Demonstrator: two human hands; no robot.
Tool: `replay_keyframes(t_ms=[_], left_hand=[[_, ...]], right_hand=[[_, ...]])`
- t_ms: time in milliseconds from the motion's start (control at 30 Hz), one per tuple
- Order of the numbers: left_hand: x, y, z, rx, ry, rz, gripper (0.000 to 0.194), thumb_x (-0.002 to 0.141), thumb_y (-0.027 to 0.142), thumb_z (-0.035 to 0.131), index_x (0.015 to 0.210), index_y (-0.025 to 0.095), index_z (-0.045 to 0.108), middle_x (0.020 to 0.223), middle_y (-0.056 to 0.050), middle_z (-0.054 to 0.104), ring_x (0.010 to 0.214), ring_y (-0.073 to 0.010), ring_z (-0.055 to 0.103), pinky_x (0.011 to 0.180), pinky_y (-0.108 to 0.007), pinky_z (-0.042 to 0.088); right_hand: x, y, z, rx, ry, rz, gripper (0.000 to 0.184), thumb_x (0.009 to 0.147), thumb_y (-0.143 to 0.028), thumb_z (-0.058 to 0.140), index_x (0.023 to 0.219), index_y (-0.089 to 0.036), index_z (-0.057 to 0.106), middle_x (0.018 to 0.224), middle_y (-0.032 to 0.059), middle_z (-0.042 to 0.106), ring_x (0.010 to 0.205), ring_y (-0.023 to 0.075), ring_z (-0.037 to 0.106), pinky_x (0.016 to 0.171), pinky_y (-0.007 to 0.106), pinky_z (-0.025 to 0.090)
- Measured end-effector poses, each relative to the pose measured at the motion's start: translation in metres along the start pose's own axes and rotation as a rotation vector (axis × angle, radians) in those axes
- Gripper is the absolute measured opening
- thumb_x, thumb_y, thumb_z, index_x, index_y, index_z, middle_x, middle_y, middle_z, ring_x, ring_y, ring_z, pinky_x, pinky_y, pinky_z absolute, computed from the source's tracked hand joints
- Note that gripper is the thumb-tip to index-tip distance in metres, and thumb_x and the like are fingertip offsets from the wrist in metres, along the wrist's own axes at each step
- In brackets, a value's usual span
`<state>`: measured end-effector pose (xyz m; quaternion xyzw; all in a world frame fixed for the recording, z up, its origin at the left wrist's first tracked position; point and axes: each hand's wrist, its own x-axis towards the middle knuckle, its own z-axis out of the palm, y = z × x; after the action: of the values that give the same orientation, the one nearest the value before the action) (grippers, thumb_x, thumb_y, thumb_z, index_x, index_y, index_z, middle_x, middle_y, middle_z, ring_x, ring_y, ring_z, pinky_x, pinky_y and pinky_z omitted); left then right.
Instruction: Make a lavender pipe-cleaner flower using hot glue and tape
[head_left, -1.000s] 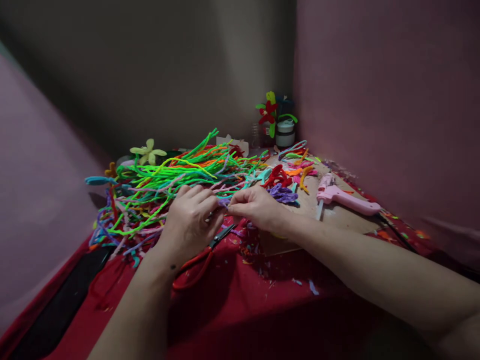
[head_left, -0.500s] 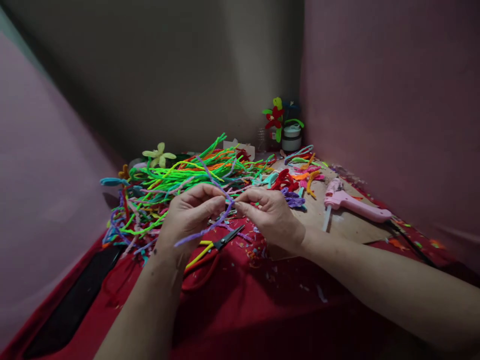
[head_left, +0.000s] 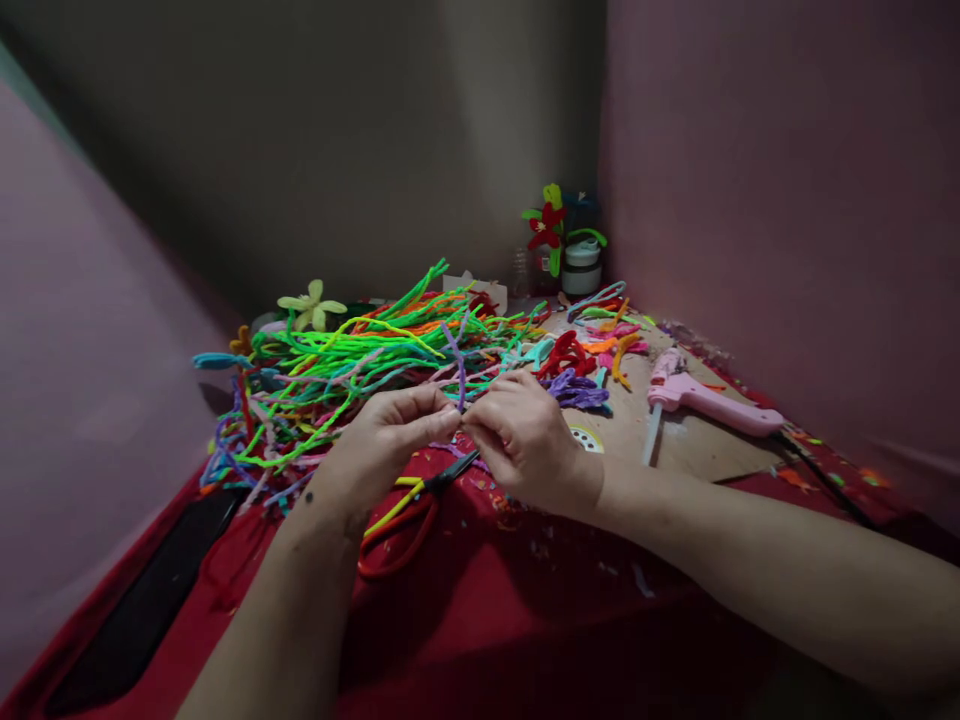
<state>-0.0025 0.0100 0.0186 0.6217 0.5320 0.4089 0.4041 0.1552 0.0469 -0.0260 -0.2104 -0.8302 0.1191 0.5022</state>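
Your left hand (head_left: 386, 435) and right hand (head_left: 536, 445) hide the lower end of the purple stem (head_left: 459, 368) between them.

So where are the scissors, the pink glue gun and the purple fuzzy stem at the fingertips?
Scissors (head_left: 435, 485): head view, on the pivot.
Pink glue gun (head_left: 718, 405): head view, on its handle.
Purple fuzzy stem (head_left: 460, 370): head view, on its upright stretch.

Purple pipe cleaner (head_left: 460, 368): is curving slightly, looking fuzzy
Lower part: is being pinched by left hand (head_left: 394, 430) and right hand (head_left: 529, 440)
Upper end: is pointing toward the desk's (head_left: 480, 560) back edge
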Motion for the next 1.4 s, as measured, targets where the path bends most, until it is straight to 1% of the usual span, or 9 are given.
replay_keyframes(t_ms=[233,367,533,733,833,967,1100,1233,1400], left_hand=[[0.004,0.000,-0.002,0.092,0.216,0.066,0.018,0.072,0.032,0.065,0.064,0.017,0.060,0.059,0.002,0.050,0.055,-0.0090,0.040,0.051,-0.019,0.032],[0.005,0.002,-0.001,0.187,0.268,0.092,0.015,0.070,0.030,0.065,0.064,0.016,0.063,0.061,0.001,0.053,0.057,-0.0107,0.043,0.052,-0.020,0.033],[0.005,0.002,-0.002,0.317,0.209,0.113,0.018,0.072,0.030,0.060,0.060,0.017,0.057,0.055,0.003,0.046,0.052,-0.0098,0.038,0.049,-0.021,0.030],[0.003,0.003,-0.004,0.538,0.084,0.173,0.018,0.079,0.030,0.051,0.069,0.016,0.054,0.062,0.002,0.048,0.059,-0.0117,0.042,0.055,-0.023,0.034],[0.002,0.002,-0.002,0.570,0.024,0.207,0.019,0.081,0.030,0.047,0.069,0.017,0.052,0.063,0.003,0.047,0.059,-0.0115,0.042,0.056,-0.024,0.035],[0.002,0.002,-0.001,0.585,0.077,0.193,0.019,0.081,0.029,0.048,0.067,0.017,0.050,0.059,0.004,0.042,0.055,-0.0100,0.038,0.052,-0.023,0.031],[0.003,0.002,-0.001,0.525,0.126,0.168,0.017,0.080,0.029,0.050,0.067,0.017,0.051,0.058,0.004,0.043,0.054,-0.0096,0.037,0.051,-0.023,0.031],[0.004,0.003,0.003,0.444,0.158,0.127,0.018,0.077,0.029,0.052,0.064,0.016,0.052,0.058,0.004,0.044,0.054,-0.0094,0.038,0.051,-0.022,0.032],[0.004,0.003,0.007,0.369,0.186,0.087,0.017,0.076,0.031,0.054,0.068,0.016,0.058,0.060,0.002,0.051,0.056,-0.0108,0.045,0.054,-0.024,0.036]], right_hand=[[0.010,0.004,0.000,0.627,-0.184,0.595,0.023,0.080,-0.024,0.053,0.060,-0.015,0.059,0.058,0.0010,0.059,0.056,0.0109,0.051,0.059,0.025,0.040],[0.012,0.006,-0.001,0.644,-0.175,0.701,0.020,0.077,-0.019,0.056,0.057,-0.015,0.059,0.054,-0.0004,0.058,0.052,0.0097,0.051,0.055,0.024,0.040],[0.006,0.007,0.002,0.343,-0.156,0.497,0.020,0.080,-0.018,0.056,0.061,-0.015,0.061,0.057,0.0001,0.059,0.055,0.0108,0.050,0.058,0.026,0.039],[0.002,0.005,0.002,-0.118,0.109,-0.089,0.027,0.089,-0.018,0.044,0.106,-0.015,0.064,0.098,0.0103,0.064,0.090,0.0199,0.050,0.084,0.036,0.039],[0.004,0.004,-0.001,-0.256,0.096,-0.121,0.025,0.090,-0.023,0.045,0.091,-0.016,0.069,0.092,0.0100,0.064,0.091,0.0218,0.047,0.083,0.038,0.037],[0.006,0.004,-0.002,-0.137,-0.039,0.050,0.020,0.085,-0.020,0.052,0.073,-0.013,0.066,0.070,0.0058,0.061,0.074,0.0172,0.049,0.075,0.034,0.037],[0.009,0.003,-0.003,0.325,-0.161,0.392,0.017,0.081,-0.017,0.054,0.067,-0.014,0.062,0.059,-0.0018,0.054,0.057,0.0092,0.044,0.059,0.025,0.035],[0.013,0.004,-0.005,0.602,-0.262,0.586,0.019,0.075,-0.019,0.059,0.057,-0.013,0.061,0.050,-0.0057,0.044,0.050,0.0065,0.035,0.052,0.024,0.027],[0.016,0.006,-0.005,0.776,-0.263,0.768,0.018,0.067,-0.022,0.064,0.052,-0.013,0.059,0.045,-0.0052,0.047,0.043,0.0054,0.036,0.046,0.023,0.025]])
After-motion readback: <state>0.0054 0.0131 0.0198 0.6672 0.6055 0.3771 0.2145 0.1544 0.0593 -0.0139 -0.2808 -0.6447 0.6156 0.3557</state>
